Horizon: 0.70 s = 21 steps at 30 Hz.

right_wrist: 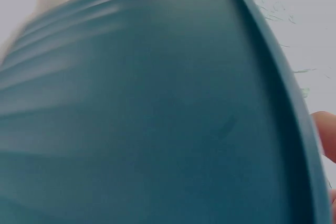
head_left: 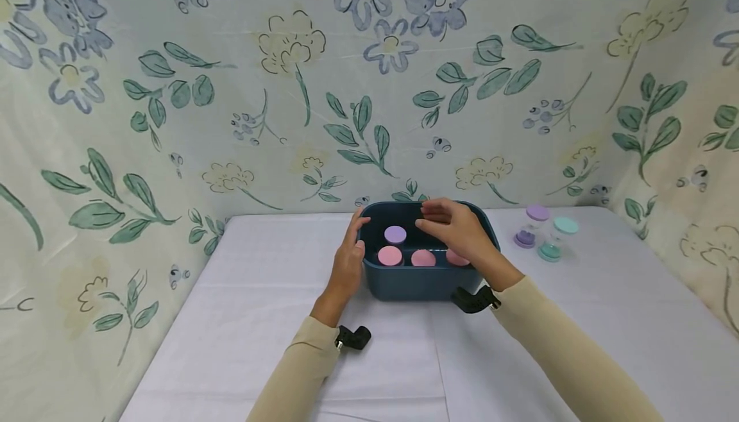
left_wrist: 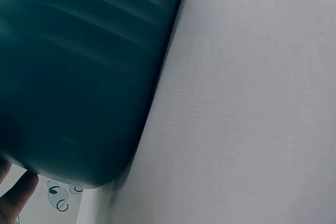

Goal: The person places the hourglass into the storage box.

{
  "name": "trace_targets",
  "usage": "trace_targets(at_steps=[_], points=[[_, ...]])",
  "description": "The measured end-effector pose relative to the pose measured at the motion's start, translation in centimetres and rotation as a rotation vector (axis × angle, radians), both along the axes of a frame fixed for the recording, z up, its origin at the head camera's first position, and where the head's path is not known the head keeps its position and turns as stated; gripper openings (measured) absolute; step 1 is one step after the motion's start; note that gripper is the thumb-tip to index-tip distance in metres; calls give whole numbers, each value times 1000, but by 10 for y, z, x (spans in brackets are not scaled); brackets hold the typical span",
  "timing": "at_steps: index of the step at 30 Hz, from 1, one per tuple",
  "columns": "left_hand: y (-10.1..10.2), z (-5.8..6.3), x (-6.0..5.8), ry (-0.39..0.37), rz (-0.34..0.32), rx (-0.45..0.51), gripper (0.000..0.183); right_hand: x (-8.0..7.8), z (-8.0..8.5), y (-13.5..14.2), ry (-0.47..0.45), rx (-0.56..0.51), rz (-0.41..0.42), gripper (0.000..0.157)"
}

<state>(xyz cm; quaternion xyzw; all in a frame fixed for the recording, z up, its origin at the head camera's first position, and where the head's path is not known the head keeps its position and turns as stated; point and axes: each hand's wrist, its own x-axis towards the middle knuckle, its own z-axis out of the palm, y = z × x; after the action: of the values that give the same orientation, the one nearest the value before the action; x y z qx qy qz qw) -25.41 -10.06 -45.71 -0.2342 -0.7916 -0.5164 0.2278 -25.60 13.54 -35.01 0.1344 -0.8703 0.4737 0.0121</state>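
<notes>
Bin sitting on table, pink caps and purple cap showing inside. Left hand resting on left rim, fingers loose; right hand hovering above bin, fingers spread, pinching nothing we're seeing. We're judging wrist camera could be snagging front wall, tipping bin. Timers standing apart, rightward. We're finding no readable writing.

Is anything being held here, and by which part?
The left hand touches the dark blue bin at its left end; whether it actually grips cannot be told. The right hand, over the bin, holds nothing visible.
</notes>
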Motion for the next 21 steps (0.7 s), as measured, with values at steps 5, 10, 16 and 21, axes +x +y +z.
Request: trace_targets(at_steps=[5, 10, 16, 21], points=[[0, 0, 0, -1, 6, -9, 51, 1, 2, 11, 22, -15, -4, 56], [1, 2, 0, -7, 13, -20, 50, 6, 7, 24, 45, -37, -17, 56], [1, 1, -1, 0, 1, -8, 50, 11, 11, 41, 80, -55, -52, 56], [0, 2, 0, -8, 4, -4, 50, 14, 12, 54, 113, -61, -112, 57]])
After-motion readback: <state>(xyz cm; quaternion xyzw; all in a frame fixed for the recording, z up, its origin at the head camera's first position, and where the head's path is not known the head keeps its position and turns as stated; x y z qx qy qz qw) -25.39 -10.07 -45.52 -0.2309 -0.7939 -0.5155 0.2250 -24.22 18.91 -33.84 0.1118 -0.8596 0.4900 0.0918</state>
